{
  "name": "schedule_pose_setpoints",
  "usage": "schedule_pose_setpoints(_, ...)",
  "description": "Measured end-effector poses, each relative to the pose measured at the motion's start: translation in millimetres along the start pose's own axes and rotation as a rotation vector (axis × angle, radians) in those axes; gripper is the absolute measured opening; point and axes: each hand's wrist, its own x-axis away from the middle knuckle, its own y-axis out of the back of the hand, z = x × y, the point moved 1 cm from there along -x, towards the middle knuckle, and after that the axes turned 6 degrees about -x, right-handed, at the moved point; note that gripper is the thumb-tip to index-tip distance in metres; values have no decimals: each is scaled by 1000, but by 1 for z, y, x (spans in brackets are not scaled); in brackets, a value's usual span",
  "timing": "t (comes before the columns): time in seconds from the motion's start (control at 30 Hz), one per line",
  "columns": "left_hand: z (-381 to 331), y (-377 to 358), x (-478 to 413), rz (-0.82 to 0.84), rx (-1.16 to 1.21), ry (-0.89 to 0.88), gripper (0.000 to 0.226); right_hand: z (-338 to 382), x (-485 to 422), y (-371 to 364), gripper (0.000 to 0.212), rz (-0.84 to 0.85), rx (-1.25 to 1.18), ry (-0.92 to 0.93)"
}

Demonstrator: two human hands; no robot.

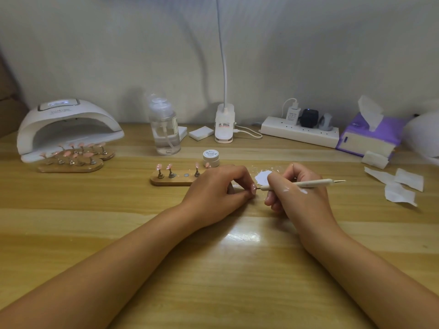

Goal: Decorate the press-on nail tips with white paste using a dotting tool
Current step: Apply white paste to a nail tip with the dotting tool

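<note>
A: Hands?
B: Left hand (218, 186), just right of the wooden stand (171, 181), fingers pinched on a pink nail tip (253, 187). Right hand (294, 194) fingers clamped on the dotting tool (308, 183), point at the tip.
A: Paste?
B: White paste (262, 176) smeared on the surface (213, 269) right of the stand; jar (211, 157) just behind the stand.

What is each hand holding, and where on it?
Left hand pinches a nail tip, exact hold hidden; right hand grips the dotting tool near its working tip.
</note>
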Motion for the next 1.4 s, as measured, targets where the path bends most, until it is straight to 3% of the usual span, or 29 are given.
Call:
schedule_pose_setpoints(0.57, 0, 1, 1, 8, -1, -1, 16, 2, 2, -1, 22, -32, -70, 6)
schedule_pose_setpoints(0.8, 0, 0, 1, 16, 13, 25, 16, 7, -2, 8, 21, -129, 169, 256)
schedule_pose_setpoints(1.03, -1, 0, 1, 33, 3, 46, 22, 2, -19, 27, 10, -168, 157, 32)
schedule_pose_setpoints(1.4, -4, 3, 2, 51, -19, 42, 17, -7, -24, 27, 21, -64, 398, 32)
